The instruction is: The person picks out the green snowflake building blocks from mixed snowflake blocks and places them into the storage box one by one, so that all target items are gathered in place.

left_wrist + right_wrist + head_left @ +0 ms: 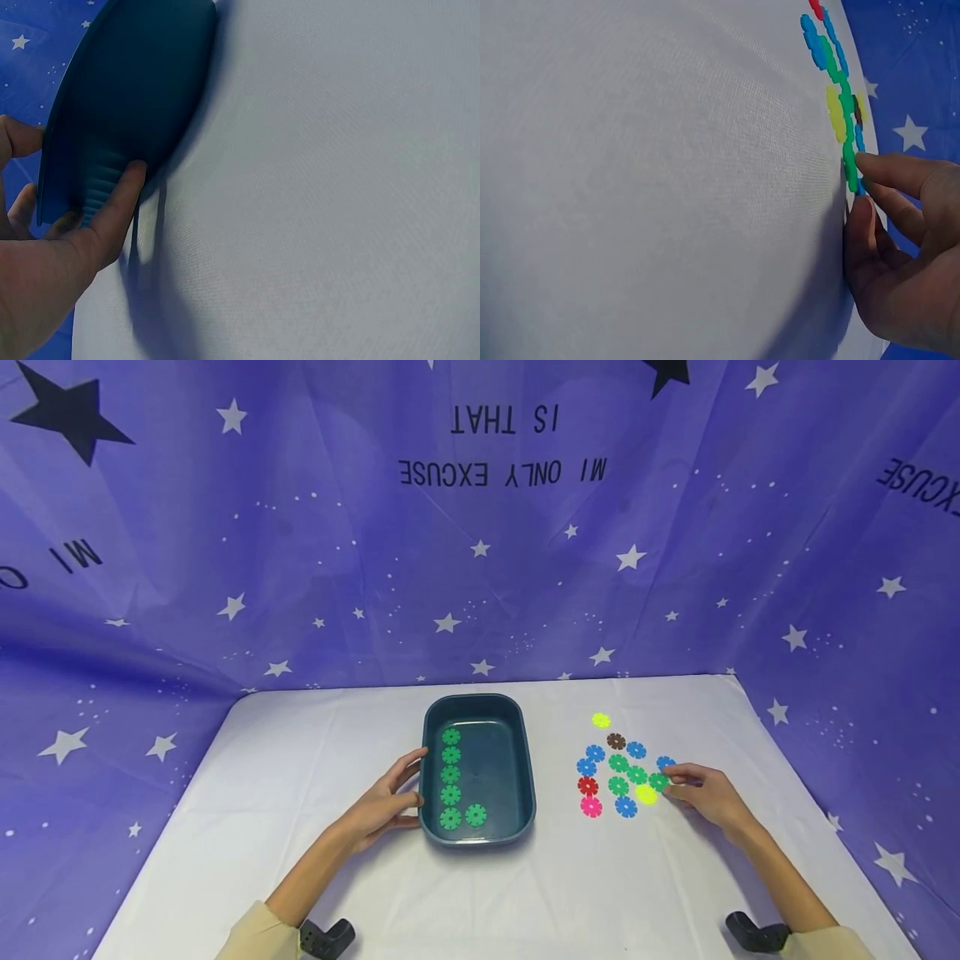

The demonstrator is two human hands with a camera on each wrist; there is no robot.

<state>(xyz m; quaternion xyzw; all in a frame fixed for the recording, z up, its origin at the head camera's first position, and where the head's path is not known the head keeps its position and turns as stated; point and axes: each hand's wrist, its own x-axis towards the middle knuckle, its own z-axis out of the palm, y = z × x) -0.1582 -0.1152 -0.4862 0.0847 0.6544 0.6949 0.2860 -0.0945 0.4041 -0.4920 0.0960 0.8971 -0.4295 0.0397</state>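
The likely light, stiff green disc [658,782] on the table [577,885] is best pinched edgewise, the fingers [684,769] of the right hand [707,791] narrowly parted there, hold uncertain, with the tray [497,760] gripped by the left hand [381,804].

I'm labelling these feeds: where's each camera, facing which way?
Head: worn on the head, facing forward and down at tray and discs; left hand, right hand and forearms show.
Left wrist: on that wrist, facing the tray's outside and the cloth; left hand shows.
Right wrist: on that wrist, facing cloth and discs; right hand shows.
Head and left wrist share the tray.
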